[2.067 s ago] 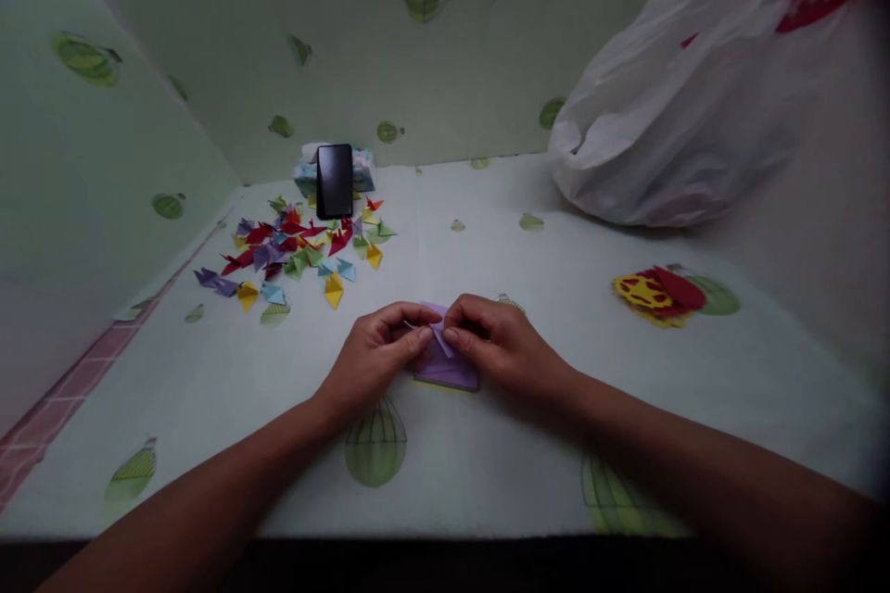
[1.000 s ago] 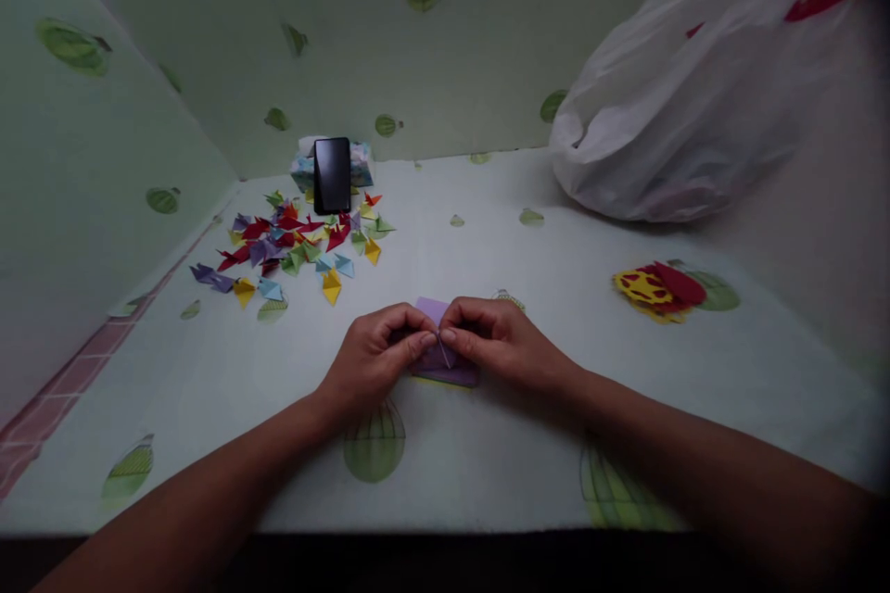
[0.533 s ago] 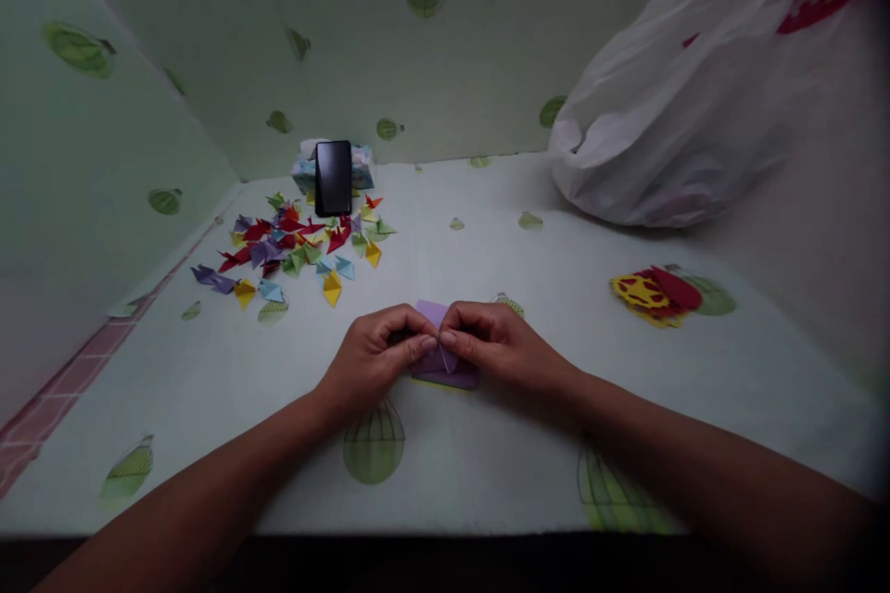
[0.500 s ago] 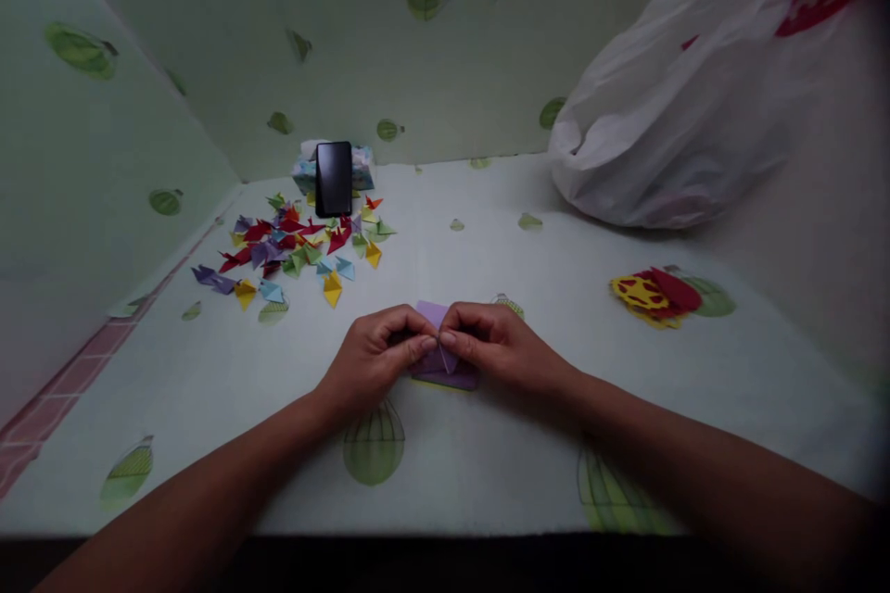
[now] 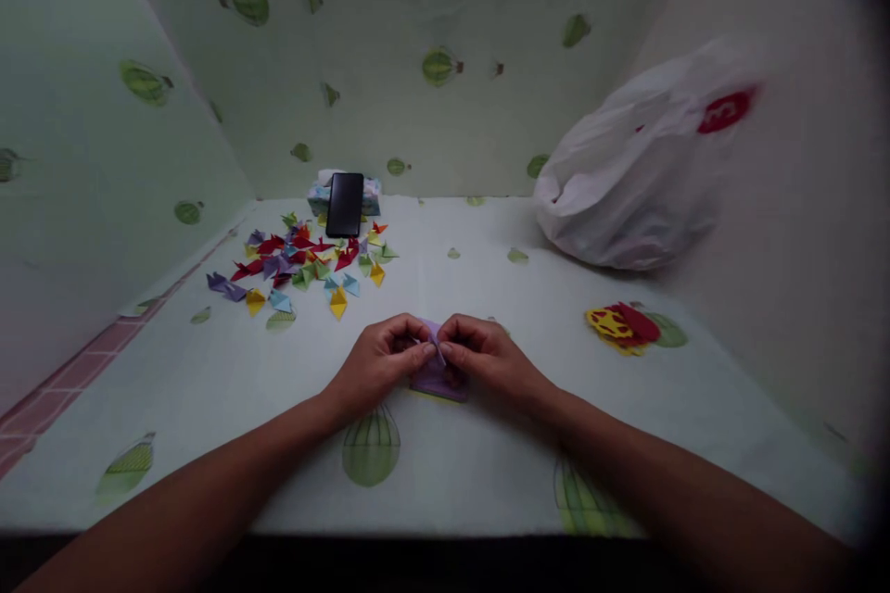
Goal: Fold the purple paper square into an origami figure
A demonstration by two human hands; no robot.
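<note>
Between my two hands is a piece of purple origami paper (image 5: 437,352), partly folded and mostly covered by my fingers. My left hand (image 5: 389,354) pinches its left side between thumb and forefinger. From the other side my right hand (image 5: 487,354) pinches it too, the thumbs nearly meeting. Under the hands lies a small stack of purple paper squares (image 5: 439,385), with a yellow edge showing at the bottom.
Many folded paper cranes (image 5: 306,264) in several colours lie at the back left. Behind them a phone (image 5: 346,205) leans on a tissue box (image 5: 371,196). A white plastic bag (image 5: 626,195) stands at the back right, with red and yellow paper cut-outs (image 5: 618,326) in front.
The camera view has tilted up and shifted, so the bag and cranes sit lower in the picture. Both hands still pinch the purple paper, whose folded flap looks narrower now.
</note>
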